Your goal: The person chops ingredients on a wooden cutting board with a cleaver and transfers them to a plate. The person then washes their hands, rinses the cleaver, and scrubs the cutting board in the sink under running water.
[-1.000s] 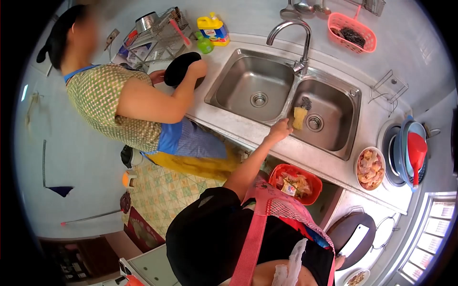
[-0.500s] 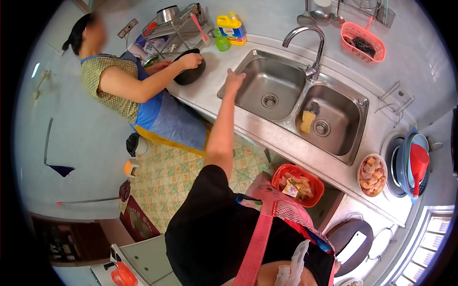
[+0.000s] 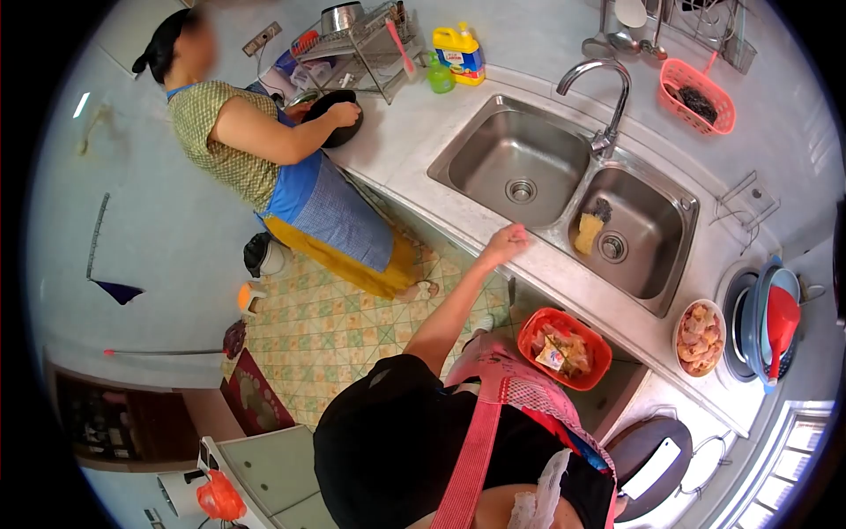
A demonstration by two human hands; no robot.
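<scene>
The left hand [image 3: 505,245], fingers curled narrow, is at the tabletop [image 3: 476,210] edge near the sink [image 3: 520,163]. The right hand [image 3: 621,505], mostly hidden, grips the cleaver [image 3: 650,469], its blade over the round board [image 3: 674,498].

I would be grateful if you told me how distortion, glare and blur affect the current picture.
In the head view, wide-angle distortion bends the scene and the corners fall to black; in the same head view, the window and cleaver look nearly washed out, highlights glint on the faucet, and a blur covers the co-worker's face.
</scene>
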